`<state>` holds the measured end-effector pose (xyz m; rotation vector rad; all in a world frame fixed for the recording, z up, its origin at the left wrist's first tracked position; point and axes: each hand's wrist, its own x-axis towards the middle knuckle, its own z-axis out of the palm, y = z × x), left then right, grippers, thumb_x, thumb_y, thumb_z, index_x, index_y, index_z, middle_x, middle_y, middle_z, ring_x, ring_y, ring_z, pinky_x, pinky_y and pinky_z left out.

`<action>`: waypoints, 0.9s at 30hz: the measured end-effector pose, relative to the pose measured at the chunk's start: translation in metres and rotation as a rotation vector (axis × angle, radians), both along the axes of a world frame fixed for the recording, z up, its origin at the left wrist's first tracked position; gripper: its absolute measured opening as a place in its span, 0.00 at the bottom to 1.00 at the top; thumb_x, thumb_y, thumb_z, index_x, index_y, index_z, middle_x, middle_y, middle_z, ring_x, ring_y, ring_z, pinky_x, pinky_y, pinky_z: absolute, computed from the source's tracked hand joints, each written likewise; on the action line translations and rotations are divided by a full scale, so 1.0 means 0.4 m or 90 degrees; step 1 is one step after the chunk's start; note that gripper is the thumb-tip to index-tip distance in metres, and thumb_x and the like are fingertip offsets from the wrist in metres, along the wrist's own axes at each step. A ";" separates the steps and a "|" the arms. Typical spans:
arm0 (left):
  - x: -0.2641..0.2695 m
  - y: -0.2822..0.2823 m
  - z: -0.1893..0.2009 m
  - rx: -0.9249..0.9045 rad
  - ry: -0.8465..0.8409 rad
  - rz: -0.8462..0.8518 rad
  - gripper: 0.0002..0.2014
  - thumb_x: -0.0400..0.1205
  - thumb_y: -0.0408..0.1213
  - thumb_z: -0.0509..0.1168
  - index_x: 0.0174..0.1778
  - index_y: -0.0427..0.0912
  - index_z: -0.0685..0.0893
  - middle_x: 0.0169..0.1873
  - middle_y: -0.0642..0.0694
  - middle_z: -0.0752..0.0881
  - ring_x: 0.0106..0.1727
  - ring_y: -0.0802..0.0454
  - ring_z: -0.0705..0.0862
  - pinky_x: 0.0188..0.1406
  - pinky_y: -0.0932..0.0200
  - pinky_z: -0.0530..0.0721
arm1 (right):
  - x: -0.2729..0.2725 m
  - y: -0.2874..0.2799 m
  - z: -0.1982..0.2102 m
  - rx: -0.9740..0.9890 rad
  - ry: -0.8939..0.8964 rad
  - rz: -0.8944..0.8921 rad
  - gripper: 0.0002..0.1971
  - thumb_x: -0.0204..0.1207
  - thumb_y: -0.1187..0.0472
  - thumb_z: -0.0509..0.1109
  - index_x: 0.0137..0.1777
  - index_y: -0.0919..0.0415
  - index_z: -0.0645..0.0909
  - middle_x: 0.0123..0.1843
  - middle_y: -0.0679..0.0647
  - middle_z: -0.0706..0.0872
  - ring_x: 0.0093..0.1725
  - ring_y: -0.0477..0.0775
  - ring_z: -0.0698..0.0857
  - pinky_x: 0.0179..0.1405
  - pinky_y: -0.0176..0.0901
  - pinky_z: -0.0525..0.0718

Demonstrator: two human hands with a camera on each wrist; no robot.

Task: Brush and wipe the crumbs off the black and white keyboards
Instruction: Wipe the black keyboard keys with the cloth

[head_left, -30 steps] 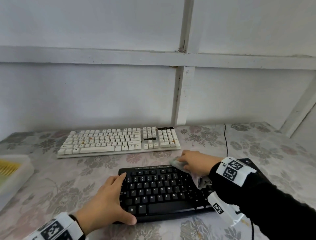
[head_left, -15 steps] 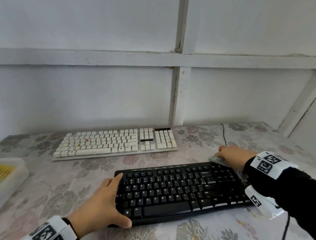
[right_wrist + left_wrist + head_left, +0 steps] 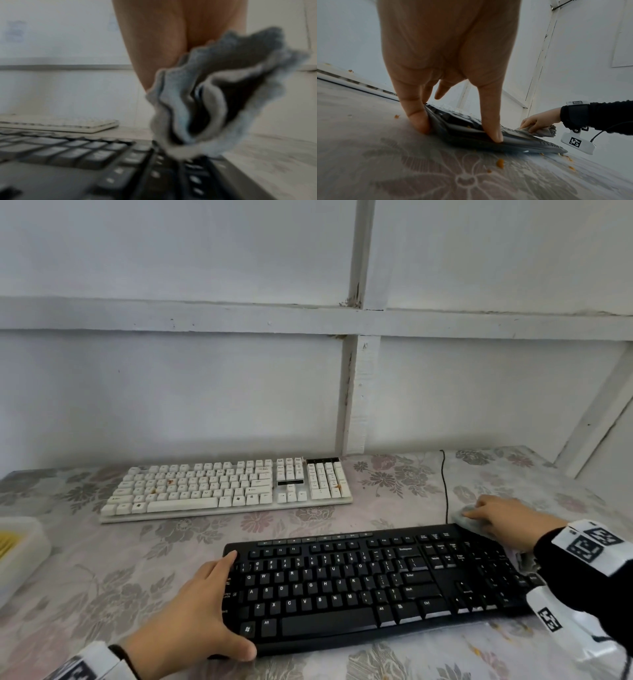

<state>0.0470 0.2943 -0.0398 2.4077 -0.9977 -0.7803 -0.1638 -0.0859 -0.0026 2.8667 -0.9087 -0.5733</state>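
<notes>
The black keyboard (image 3: pixel 370 583) lies near the table's front edge. My left hand (image 3: pixel 202 618) holds its left end, thumb along the front edge and fingers on its left side (image 3: pixel 493 129). My right hand (image 3: pixel 503 518) grips a bunched grey cloth (image 3: pixel 462 518) at the keyboard's far right corner, over the number pad (image 3: pixel 219 102). The white keyboard (image 3: pixel 226 487) lies farther back, with a few orange crumbs on its keys. Orange crumbs (image 3: pixel 500 163) lie on the cloth-covered table beside the black keyboard.
A flowered tablecloth (image 3: pixel 102 570) covers the table. A white box (image 3: pixel 20 553) with yellow contents stands at the left edge. A black cable (image 3: pixel 445 487) runs back toward the white wall. A white post (image 3: pixel 356 392) rises behind the keyboards.
My right hand has swept the cloth rightwards along the black keyboard's top rows, from near the middle to the far right corner. The left hand has kept its hold.
</notes>
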 end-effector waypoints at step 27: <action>0.033 0.043 -0.014 -0.066 0.040 -0.076 0.57 0.58 0.49 0.81 0.76 0.58 0.50 0.70 0.63 0.57 0.73 0.64 0.61 0.70 0.70 0.62 | 0.425 0.613 0.017 0.049 0.008 0.331 0.17 0.82 0.68 0.58 0.70 0.63 0.75 0.73 0.59 0.68 0.71 0.67 0.67 0.66 0.52 0.68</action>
